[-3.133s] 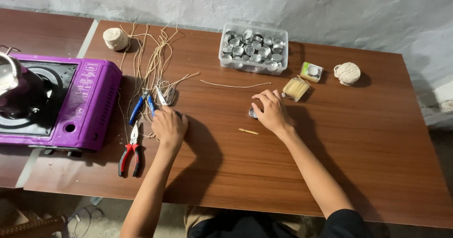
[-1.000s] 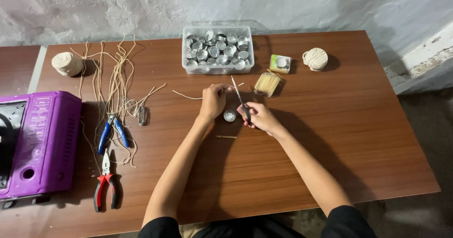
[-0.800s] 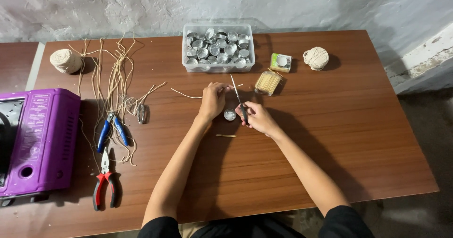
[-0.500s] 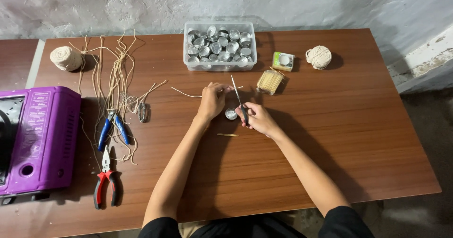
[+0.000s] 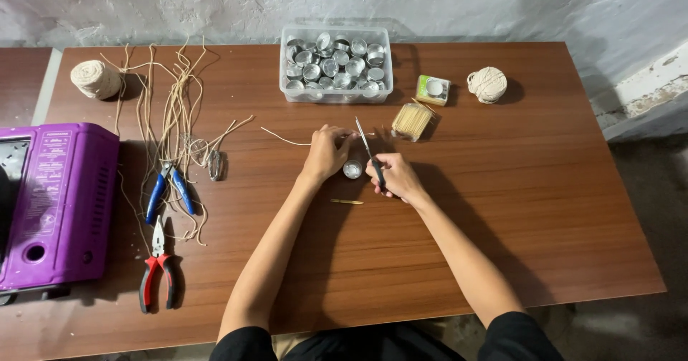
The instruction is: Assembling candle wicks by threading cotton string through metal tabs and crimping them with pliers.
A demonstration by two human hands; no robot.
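Brown wooden table (image 5: 545,210) against a rough grey wall, head view looking down. Landmark: small metal cup (image 5: 352,169) sitting mid-table.

Left hand (image 5: 326,152): forearm comes up from the near edge, hand palm-down just left of the cup, fingers curled, pinching a thin wick strand (image 5: 285,138) that trails off to the left. Can't tell whether the hand touches the cup.

Right hand (image 5: 393,176): just right of the cup, closed in a fist around the dark handles of scissors (image 5: 368,150), blades pointing up and away, tips behind the cup near the left fingertips.

Short stick (image 5: 346,202) lies just in front of the cup, untouched.

Behind the cup: clear plastic tub (image 5: 335,94) full of metal cups; bundle of sticks (image 5: 411,121) behind-right, green box (image 5: 433,89) and twine ball (image 5: 487,84) further right.

Well left of the cup: loose cords (image 5: 172,110), blue pliers (image 5: 168,193), red pliers (image 5: 158,275), purple stove (image 5: 57,203) at the left edge.

Right of the cup the tabletop is bare out to the right edge; the near strip is open too, apart from both forearms.
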